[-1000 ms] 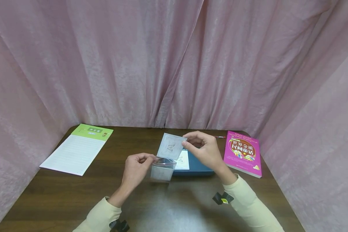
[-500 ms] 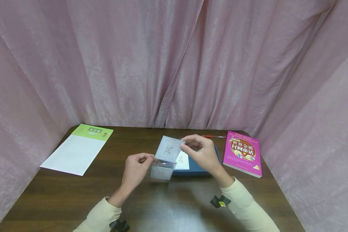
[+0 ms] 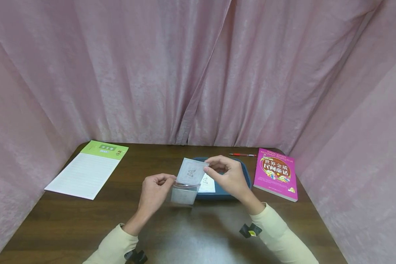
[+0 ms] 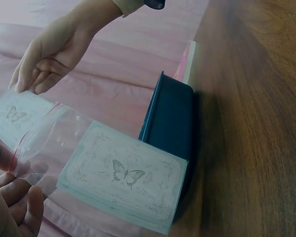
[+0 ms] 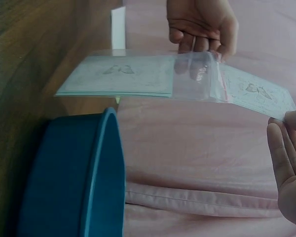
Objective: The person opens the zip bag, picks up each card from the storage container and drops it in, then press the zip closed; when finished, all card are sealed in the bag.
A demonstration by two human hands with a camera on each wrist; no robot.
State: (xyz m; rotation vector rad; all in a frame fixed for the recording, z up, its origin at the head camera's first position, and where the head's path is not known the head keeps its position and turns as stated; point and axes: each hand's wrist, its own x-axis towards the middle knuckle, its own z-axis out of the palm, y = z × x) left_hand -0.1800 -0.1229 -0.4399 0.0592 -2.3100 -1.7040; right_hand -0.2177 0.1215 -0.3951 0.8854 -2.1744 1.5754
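Observation:
My left hand (image 3: 154, 192) pinches the edge of a clear zip bag (image 3: 184, 194) near its red-striped mouth. Several pale cards with a butterfly print (image 4: 123, 173) lie stacked inside the bag's lower part. Between thumb and fingers my right hand (image 3: 229, 176) holds another butterfly card (image 3: 192, 171) by its upper right corner. The lower edge of that card is at the bag's mouth, and in the right wrist view it reaches just into the opening. Behind the hands stands a blue basket (image 5: 64, 173), with a further butterfly card (image 3: 207, 184) in it.
On the left of the wooden table (image 3: 85, 227) lies a writing pad with a green top (image 3: 89, 170). A pink book (image 3: 275, 174) lies on the right, and a red pen (image 3: 242, 155) beside it at the back. Pink curtains (image 3: 145, 73) hang around the table.
My right hand has moved down and slightly left, bringing the card lower toward the bag's mouth. The left hand and bag stay almost still. More of the red pen shows now.

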